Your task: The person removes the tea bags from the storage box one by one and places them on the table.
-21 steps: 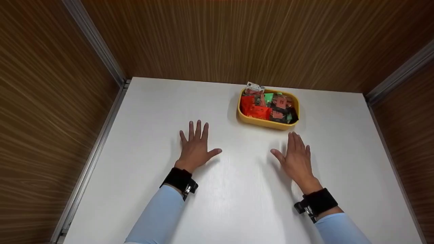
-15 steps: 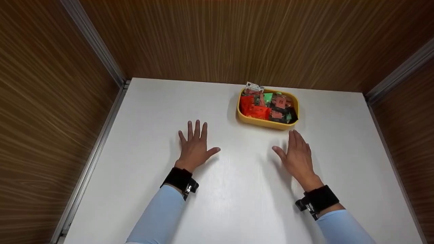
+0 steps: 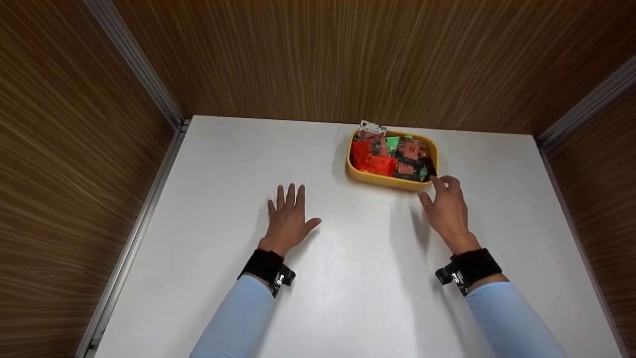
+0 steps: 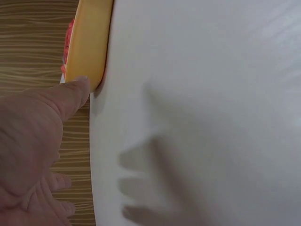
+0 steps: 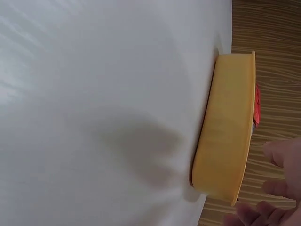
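Fingers [image 3: 451, 184] bent, the right hand [image 3: 447, 211] hovers right at the near right corner of a yellow, rounded rectangular box [image 3: 385, 181]! Thumb and fingers stand apart there, the grip unclosed around the corner; whether a fingertip touches the rim, I cannot tell.

And the box itself? It sits at the far side of the white table [image 3: 338, 303], right of the middle, loaded with small wrapped packets. Shiny red packets [image 3: 377, 165] fill its near left part, a bright green packet [image 3: 392, 143] shows in the middle, black packets with dull red labels [image 3: 406, 169] crowd the right, and a white-and-red packet [image 3: 372, 128] pokes up over the far left corner.

Over on the left, the left hand [image 3: 286, 223] is palm down, fingers spread, thumb out to the right, nothing in its grip, well apart from the box. Its shadow falls on the white surface.

Both wrists wear black bands [image 3: 477, 268] with small devices, below them light-blue sleeves [image 3: 512, 318]. Brown wood-grain panels [image 3: 318, 59] wall in the far, left and right sides, with silvery metal rails [image 3: 139, 64] at the joins.
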Demonstrator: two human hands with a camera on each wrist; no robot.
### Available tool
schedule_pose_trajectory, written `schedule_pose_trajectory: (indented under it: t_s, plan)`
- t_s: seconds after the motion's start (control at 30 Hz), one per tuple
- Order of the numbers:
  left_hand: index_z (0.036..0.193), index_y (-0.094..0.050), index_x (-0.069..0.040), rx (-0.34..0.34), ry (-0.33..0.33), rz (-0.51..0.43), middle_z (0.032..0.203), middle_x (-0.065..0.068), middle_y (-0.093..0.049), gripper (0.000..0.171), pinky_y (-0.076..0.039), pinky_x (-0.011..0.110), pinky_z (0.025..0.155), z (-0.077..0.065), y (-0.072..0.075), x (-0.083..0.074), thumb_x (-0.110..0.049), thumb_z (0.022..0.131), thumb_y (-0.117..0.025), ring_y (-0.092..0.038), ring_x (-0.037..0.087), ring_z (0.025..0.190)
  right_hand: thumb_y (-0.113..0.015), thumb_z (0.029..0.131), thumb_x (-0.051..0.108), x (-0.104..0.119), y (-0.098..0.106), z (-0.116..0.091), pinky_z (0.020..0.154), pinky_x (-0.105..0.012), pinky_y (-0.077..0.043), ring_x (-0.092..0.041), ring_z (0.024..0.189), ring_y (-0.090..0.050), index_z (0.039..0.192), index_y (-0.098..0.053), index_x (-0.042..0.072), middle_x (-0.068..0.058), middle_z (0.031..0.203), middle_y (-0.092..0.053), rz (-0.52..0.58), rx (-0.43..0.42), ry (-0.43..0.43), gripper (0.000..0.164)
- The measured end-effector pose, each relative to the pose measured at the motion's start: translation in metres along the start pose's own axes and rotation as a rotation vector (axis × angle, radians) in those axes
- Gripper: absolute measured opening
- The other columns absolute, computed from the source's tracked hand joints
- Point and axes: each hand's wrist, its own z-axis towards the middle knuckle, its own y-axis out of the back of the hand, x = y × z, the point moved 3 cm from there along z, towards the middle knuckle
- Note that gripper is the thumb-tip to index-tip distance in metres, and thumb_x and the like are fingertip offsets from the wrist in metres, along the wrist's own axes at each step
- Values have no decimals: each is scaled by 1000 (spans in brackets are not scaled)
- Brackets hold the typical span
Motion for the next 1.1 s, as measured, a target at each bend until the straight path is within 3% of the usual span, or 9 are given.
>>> schedule_pose_trajectory:
  t_s: [0.2, 0.4, 0.6, 0.77, 0.93, 1.0, 1.1]
  plan:
    - [169, -20, -8, 74, -23, -6, 174, 24, -19, 95, -16, 75, 122, 5, -10, -3, -51, 100, -69, -8, 49, 161, -62, 105, 19, -1, -13, 11, 109, -64, -44, -51, 137, -46, 147, -53, -8, -34, 152, -41, -48, 47, -10, 51]
    - [168, -22, -8, 118, -56, 8, 173, 24, -21, 95, -18, 77, 120, 18, -17, -1, -48, 99, -72, -11, 50, 160, -60, 105, 14, -2, -23, 17, 107, -61, -46, -48, 129, -50, 140, -60, -8, -31, 144, -53, -102, 16, -28, 41]
    - [168, -22, -8, 153, -107, 16, 173, 24, -21, 94, -22, 74, 121, 35, -18, -2, -46, 99, -72, -14, 48, 160, -64, 104, 12, 3, -28, 20, 109, -61, -44, -51, 128, -52, 135, -64, -9, -32, 139, -58, -97, -1, 51, 37]
    - [168, -21, -7, 141, -135, 36, 173, 25, -19, 95, -23, 73, 121, 42, -14, -10, -44, 98, -74, -13, 47, 161, -64, 104, 11, 16, -33, 31, 113, -60, -43, -51, 133, -52, 136, -63, -9, -31, 142, -59, -110, 59, 99, 38]
    - [169, -20, -8, 100, -176, 93, 175, 22, -14, 94, -22, 71, 123, 57, -3, -21, -41, 99, -74, -9, 44, 162, -63, 104, 10, 33, -42, 43, 117, -57, -41, -47, 136, -53, 137, -63, -8, -28, 144, -60, -119, 134, 127, 38]
    - [168, -22, -9, 81, -198, 105, 176, 20, -15, 89, -22, 70, 123, 64, 3, -25, -36, 100, -73, -9, 43, 163, -64, 103, 8, 37, -45, 47, 117, -56, -41, -47, 136, -54, 136, -64, -8, -28, 143, -61, -116, 149, 147, 36]
    - [165, -34, -9, 59, -244, 133, 175, 17, -22, 67, -25, 68, 123, 72, 8, -29, -22, 107, -63, -14, 42, 162, -64, 102, 6, 39, -48, 50, 118, -55, -41, -45, 136, -54, 134, -66, -8, -28, 142, -62, -104, 164, 161, 34]
